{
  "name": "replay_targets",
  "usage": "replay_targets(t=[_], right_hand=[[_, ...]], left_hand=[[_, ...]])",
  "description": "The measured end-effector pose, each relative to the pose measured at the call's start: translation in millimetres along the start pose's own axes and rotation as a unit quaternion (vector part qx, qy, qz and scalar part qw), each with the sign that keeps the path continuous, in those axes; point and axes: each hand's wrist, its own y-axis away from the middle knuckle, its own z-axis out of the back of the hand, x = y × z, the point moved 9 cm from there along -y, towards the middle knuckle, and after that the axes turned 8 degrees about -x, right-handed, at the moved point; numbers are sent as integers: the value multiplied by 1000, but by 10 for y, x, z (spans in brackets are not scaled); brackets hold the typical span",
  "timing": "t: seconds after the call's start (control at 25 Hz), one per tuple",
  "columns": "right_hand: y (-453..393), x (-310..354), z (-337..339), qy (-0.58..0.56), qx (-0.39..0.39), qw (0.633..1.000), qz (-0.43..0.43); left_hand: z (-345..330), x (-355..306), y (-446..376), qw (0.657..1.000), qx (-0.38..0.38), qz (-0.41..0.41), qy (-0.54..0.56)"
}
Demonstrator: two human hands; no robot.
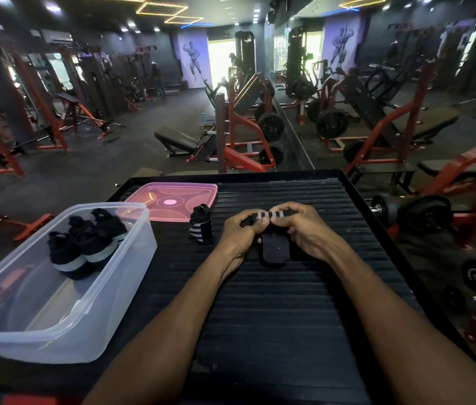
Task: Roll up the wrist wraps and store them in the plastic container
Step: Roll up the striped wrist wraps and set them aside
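Observation:
My left hand (238, 232) and my right hand (304, 226) both grip a black wrist wrap with white stripes (272, 215), rolled between the fingers, its loose black end (273, 248) lying flat on the ribbed mat toward me. A rolled wrap (201, 225) stands upright on the mat just left of my left hand. The clear plastic container (131, 258) sits at the left, open, with three rolled black wraps (84, 244) inside near its far end.
The container's pink lid (172, 201) lies flat beyond the container. The black ribbed mat (274, 317) covers a raised platform with a rim. A dumbbell (415, 214) lies off the right edge. Gym machines and benches fill the room behind.

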Motion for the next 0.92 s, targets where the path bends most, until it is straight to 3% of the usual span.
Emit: replay_targets(t=[0.2,0.44,0.56,0.8,0.92], right_hand=[[29,-118,-47,-11,10,998,-67],[-15,8,35,8,-25,1000,8],[-16,13,31,14,-18,1000,8],[13,-131,-70,-46,34,994,-95],[-1,-129,-57,-35,11,996,-85]], left_hand=[[34,-39,-26,999,-17,-38,-12],[-88,119,39,992,17,96,81],[-57,86,36,993,12,80,83],[-27,72,-7,997,-10,42,60],[-22,30,-6,999,-11,19,35]])
